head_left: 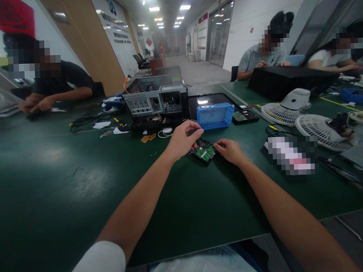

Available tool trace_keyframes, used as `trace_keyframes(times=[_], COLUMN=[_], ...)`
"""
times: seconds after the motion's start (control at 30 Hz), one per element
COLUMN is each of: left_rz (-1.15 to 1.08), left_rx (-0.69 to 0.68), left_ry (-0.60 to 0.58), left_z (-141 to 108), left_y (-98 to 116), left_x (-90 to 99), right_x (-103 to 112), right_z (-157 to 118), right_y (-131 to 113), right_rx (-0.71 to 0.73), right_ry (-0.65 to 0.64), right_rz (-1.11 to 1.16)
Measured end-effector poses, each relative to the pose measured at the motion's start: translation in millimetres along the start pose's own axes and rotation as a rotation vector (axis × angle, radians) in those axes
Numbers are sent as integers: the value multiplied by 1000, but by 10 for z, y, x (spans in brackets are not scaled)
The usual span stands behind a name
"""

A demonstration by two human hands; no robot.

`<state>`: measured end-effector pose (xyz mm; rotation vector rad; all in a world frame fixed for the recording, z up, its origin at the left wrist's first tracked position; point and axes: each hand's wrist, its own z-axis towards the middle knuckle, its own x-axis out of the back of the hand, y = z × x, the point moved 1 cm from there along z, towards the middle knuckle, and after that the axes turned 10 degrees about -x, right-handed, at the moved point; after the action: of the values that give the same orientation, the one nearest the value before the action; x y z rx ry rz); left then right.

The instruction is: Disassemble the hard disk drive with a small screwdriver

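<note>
A hard drive with a green circuit board (pixel 206 152) lies on the dark green table, between my two hands. My left hand (pixel 184 139) is over its left side, thumb and forefinger close together; something small and reddish shows below them, too small to make out. At the drive's right corner, the closed fingers of my right hand (pixel 229 149) touch its edge. A blue plastic bin (pixel 215 116) stands on its side just behind the drive. Whether my left fingertips touch the board cannot be told.
Behind the bin are an open computer case (pixel 156 101) and a black flat panel (pixel 211 98). Another drive (pixel 244 115) lies to the right, near white fan grilles (pixel 321 132). Paper scraps and cables lie left. A person (pixel 57 77) sits at left, two more at right.
</note>
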<state>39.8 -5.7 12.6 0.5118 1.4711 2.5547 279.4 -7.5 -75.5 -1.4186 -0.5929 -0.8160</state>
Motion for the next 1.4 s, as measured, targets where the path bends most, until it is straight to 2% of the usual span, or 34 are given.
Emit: trace_keyframes(times=[0.43,0.97,1.2,1.4], left_rz=[-419,-541,-565,-606], left_rx=[299,344,370,387], left_ry=[0,44,-25,-36], left_z=[-1,20,13,15], left_y=[49,8,19,43], left_x=[7,32,51,50], right_x=[17,6,-1,4], right_z=[-8,-7,7,-7], right_y=[-15,-9,5,-6], right_rx=[6,1,3,2], right_ry=[-1,1,-2,3], right_rz=[-5,-6,-8,-3])
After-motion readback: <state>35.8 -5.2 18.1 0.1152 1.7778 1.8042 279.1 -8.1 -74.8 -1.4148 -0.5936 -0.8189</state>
